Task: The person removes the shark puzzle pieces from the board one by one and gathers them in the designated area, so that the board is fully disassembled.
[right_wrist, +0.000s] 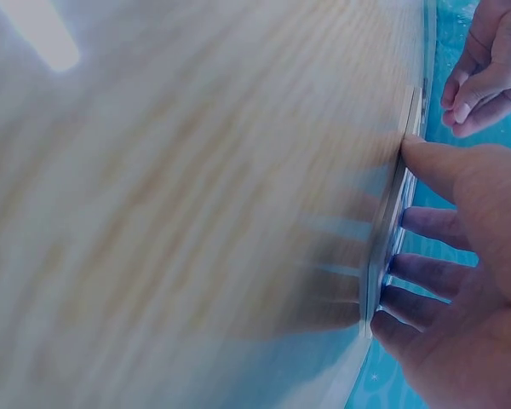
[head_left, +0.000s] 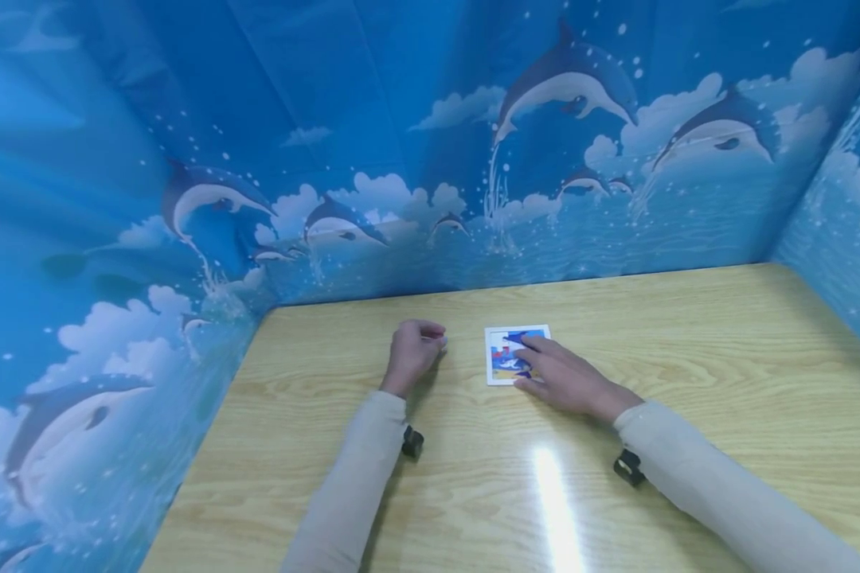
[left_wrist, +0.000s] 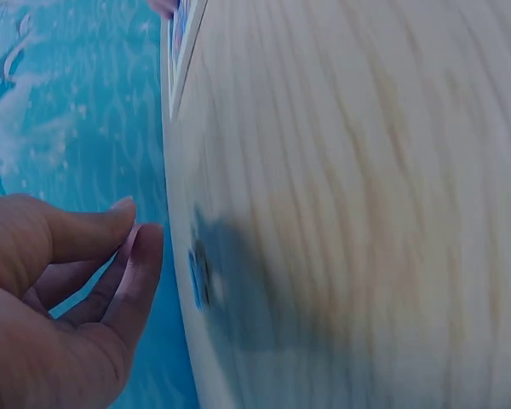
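Note:
A small picture puzzle (head_left: 498,371) in a white square frame lies on the table, a pale patch at its upper left. Over its right side spreads my right hand (head_left: 562,376), fingers extended onto the picture. The right wrist view shows that thumb (right_wrist: 430,162) at the frame's edge and the fingertips along its surface. To the left of the puzzle, my left hand (head_left: 413,354) is just above the table, fingers loosely bent, thumb and fingertips close together with nothing visible between them. Beside those fingertips in the left wrist view, a small blue-edged piece (left_wrist: 199,274) lies on the wood.
The wooden table (head_left: 688,350) extends around both hands, with a bright light reflection in front of the puzzle. A blue curtain (head_left: 373,143) printed with dolphins and clouds borders the table's back and sides.

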{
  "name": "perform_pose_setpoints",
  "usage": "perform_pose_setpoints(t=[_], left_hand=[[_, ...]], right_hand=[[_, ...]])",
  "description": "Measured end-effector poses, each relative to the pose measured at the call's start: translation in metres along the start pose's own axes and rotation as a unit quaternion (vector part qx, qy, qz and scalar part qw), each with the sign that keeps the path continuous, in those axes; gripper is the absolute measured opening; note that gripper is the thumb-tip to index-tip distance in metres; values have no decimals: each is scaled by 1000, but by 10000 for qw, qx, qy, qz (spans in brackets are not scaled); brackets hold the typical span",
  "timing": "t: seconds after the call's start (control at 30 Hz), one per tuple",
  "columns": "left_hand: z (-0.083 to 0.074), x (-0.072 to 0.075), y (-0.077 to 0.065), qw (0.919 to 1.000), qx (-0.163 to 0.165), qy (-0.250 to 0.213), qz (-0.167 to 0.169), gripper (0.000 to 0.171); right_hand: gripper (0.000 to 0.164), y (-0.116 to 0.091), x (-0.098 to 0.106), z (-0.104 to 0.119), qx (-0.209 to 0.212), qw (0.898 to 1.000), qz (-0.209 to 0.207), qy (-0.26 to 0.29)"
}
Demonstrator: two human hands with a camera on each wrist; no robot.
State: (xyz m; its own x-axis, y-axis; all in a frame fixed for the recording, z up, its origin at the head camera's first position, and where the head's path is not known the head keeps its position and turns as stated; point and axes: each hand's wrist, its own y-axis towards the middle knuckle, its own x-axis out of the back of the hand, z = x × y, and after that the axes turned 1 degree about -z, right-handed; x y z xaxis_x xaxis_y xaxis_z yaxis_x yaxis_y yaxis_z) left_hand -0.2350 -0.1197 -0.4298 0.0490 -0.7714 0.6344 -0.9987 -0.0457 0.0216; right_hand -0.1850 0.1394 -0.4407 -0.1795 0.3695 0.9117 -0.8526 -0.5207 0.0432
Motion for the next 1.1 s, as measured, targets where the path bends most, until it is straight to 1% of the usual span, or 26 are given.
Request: perform_pose_setpoints(t=[0.17, 0.27, 0.37, 0.43, 0.5, 0.6, 0.83, 0.97, 1.1], left_hand=[[-14, -13, -4, 9981, -170, 417, 429, 17], [-20, -21, -6, 9959, -315, 549, 654, 18], [-25, -28, -9, 9938, -480, 580, 820, 19], [-29, -32, -10, 9925, -529, 599, 926, 20], [-31, -36, -11, 9914, -510, 630, 1031, 21], [-33, -41, -11, 9889, -525, 772, 1159, 23], [-32, -48, -10, 9840, -822, 914, 1291, 24], [-32, -51, -8, 9830, -822, 958, 1329, 22], [-33, -53, -7, 9835, -714, 948, 1369, 21]], right_hand=[[55, -3, 0, -1, 58, 10000, -66, 17], [54, -4, -1, -2, 76, 9999, -107, 4], [55, -3, -1, -3, 52, 9999, -118, 6], [56, -3, -1, -3, 37, 9999, -114, 7], [57, -3, -1, -3, 19, 9999, -108, 29], [56, -3, 0, -3, -11, 9999, -89, 65], [55, -3, -1, -2, 33, 9998, -152, 136], [53, -4, -1, -2, 69, 9997, -177, 142], [53, -4, -1, -2, 85, 9997, -180, 137]])
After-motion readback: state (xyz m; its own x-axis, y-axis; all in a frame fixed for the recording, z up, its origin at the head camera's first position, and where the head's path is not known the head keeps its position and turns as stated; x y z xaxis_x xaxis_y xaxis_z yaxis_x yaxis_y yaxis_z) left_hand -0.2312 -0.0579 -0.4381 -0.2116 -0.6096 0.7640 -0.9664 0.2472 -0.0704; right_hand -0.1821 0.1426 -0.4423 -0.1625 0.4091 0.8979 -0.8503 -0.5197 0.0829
